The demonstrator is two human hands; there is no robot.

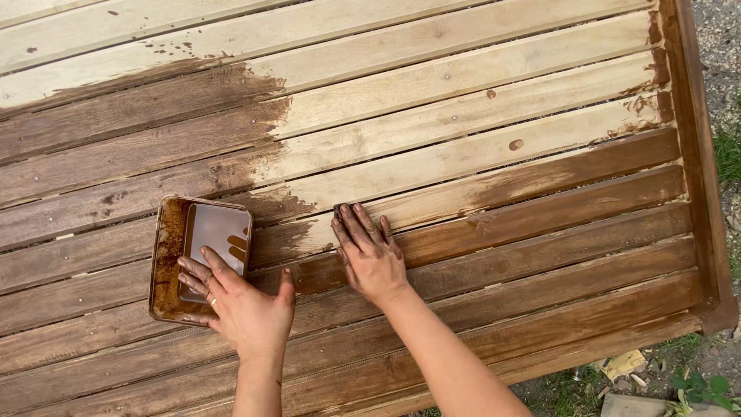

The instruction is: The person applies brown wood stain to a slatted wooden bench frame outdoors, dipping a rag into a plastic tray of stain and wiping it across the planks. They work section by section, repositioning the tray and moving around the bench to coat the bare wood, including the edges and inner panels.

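Down on the slatted wooden panel point(463, 116), the right hand point(370, 251) lies flat, fingers together and pressed on something small and dark whose edge shows just past the fingertips; what it is cannot be told, so whether that grip is clamped on it is unclear. Just left of it, the left hand point(243, 305) rests with fingers spread apart over the near edge of a shallow rectangular tray point(166, 247) holding brown stain, clamped on nothing. Boards beneath and to the left of both hands are dark brown; those beyond the right fingertips are pale, bare wood. Grass point(725, 150) shows past the panel's right frame.
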